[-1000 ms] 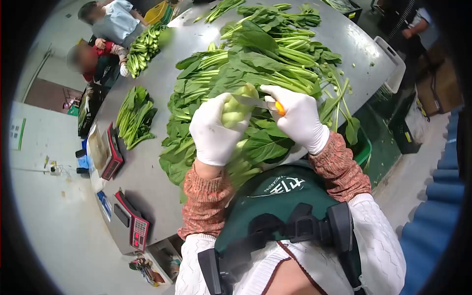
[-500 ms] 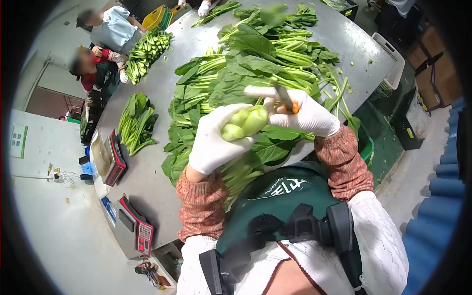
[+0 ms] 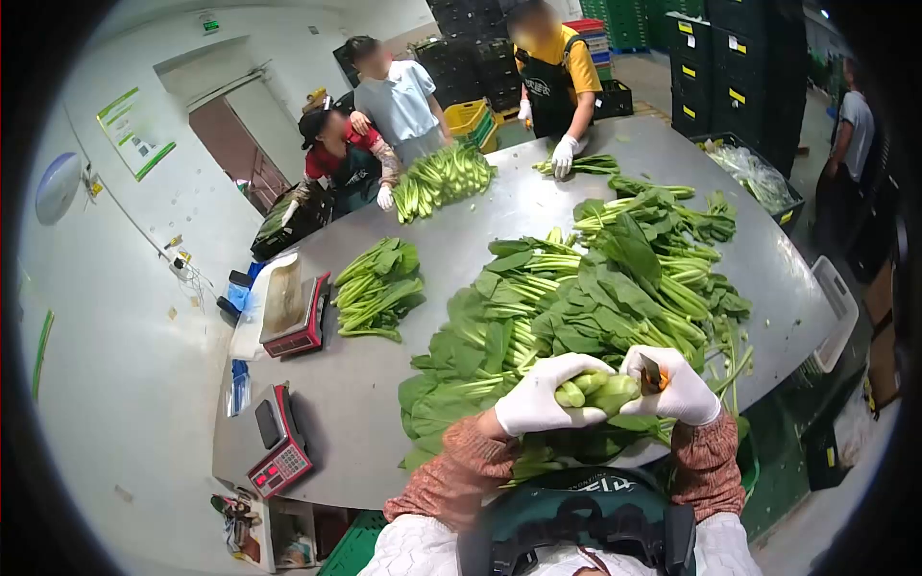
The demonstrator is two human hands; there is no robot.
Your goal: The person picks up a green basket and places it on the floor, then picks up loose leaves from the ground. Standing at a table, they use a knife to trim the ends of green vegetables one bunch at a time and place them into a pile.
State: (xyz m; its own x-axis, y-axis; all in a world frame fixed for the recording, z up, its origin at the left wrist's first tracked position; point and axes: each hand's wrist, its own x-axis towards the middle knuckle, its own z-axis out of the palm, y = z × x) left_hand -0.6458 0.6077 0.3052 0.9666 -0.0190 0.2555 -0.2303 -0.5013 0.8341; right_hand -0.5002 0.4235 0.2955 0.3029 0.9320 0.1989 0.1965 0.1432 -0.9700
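Note:
Gloved in white, my left hand is wrapped round a bunch of leafy greens, its thick pale-green stem ends showing between the fingers. My right hand, also gloved, grips a small knife with an orange handle. The blade points up and away from me, and the fingers of this hand are at the right side of the stem ends. Both hands are over the near edge of a large pile of leafy greens on the metal table. The leaves of the held bunch are mostly hidden.
A smaller heap of greens lies left, beside two red scales. Trimmed bunches are stacked at the far edge. Three people stand across the table, one with a gloved hand on greens. A white basket is at right.
The view has tilted up and swung, bringing more of the room and the people into sight. My hands appear lower and further right, closer together, still holding the bunch and the knife.

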